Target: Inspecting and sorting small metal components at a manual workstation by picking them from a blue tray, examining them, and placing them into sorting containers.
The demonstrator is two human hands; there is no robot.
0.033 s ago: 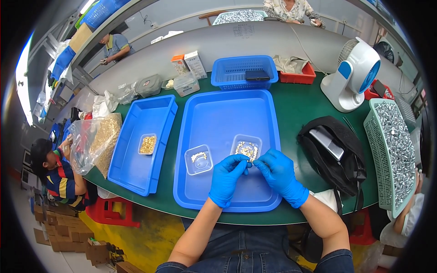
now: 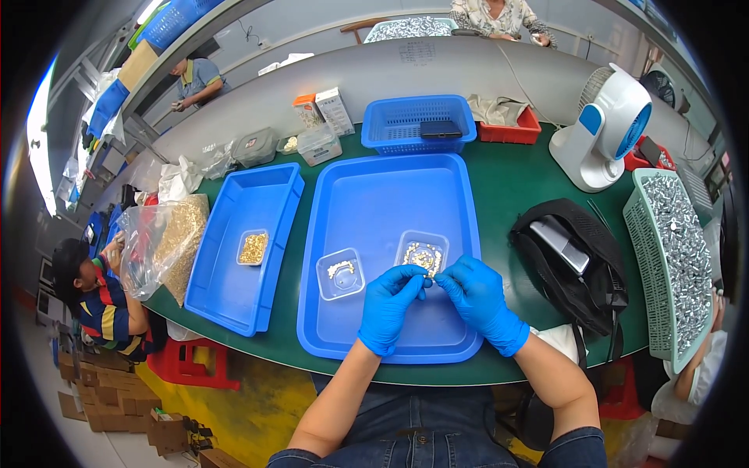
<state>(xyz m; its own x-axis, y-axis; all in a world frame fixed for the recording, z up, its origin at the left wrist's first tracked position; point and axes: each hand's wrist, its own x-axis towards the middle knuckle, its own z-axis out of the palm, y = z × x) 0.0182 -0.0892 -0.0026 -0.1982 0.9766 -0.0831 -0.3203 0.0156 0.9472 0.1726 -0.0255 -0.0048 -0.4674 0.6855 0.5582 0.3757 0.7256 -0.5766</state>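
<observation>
Your left hand point(image 2: 388, 306) and right hand point(image 2: 477, 299) pinch one small part between their fingertips above the large blue tray point(image 2: 374, 195), whose far half lies bare; two clear tubs, the left tub point(image 2: 340, 274) and the right tub point(image 2: 421, 253), sit before them.

I see a green table point(image 2: 530, 183) backed by a grey partition wall point(image 2: 437, 66), shelving point(image 2: 117, 86) upper left, yellow floor point(image 2: 257, 405) below, bright daylight at left.

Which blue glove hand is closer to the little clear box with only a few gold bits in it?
Left. The left hand is just to the right of the small clear tub, almost beside it. The right hand is farther right, past the left hand.
</observation>
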